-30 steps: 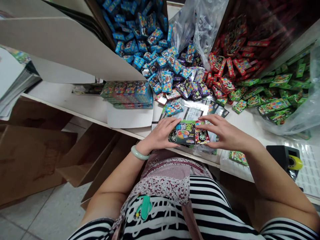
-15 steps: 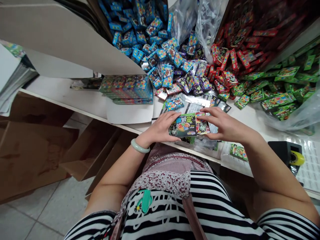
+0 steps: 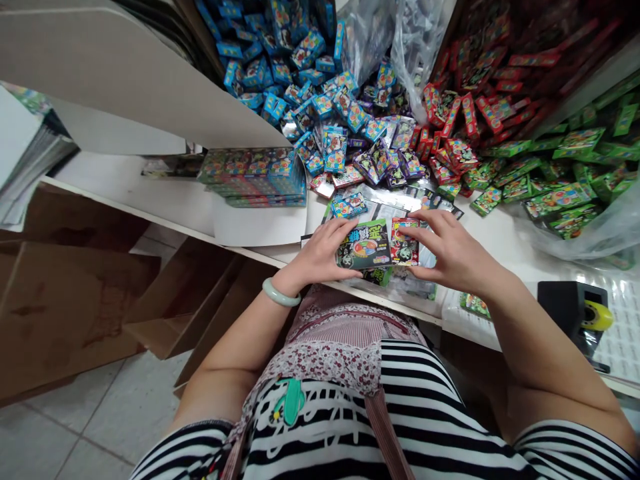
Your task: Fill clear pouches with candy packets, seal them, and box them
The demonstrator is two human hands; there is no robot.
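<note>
My left hand (image 3: pixel 327 252) is closed round the left end of a black and green printed box (image 3: pixel 364 245). A small red candy box (image 3: pixel 404 243) stands against that box's right end. My right hand (image 3: pixel 445 247) pinches the red box, thumb at its lower edge and fingers at the upper edge. Whether part of the red box sits inside the black one, I cannot tell. Just above my left hand lies a small blue candy box (image 3: pixel 349 205). Printed flat packaging (image 3: pixel 400 285) lies under my hands at the table edge.
Heaps of blue boxes (image 3: pixel 305 80), purple boxes (image 3: pixel 380 161), red boxes (image 3: pixel 470 117) and green boxes (image 3: pixel 565 187) cover the back. Stacked multicoloured packs (image 3: pixel 253 177) stand left, beside a white divider (image 3: pixel 150 80). A tape dispenser (image 3: pixel 575 313) is at right; cartons (image 3: pixel 70 320) stand on the floor.
The red box has straightened against the black box's end, and slightly more of its face shows. My right hand has shifted a little to the right; my left hand has barely moved.
</note>
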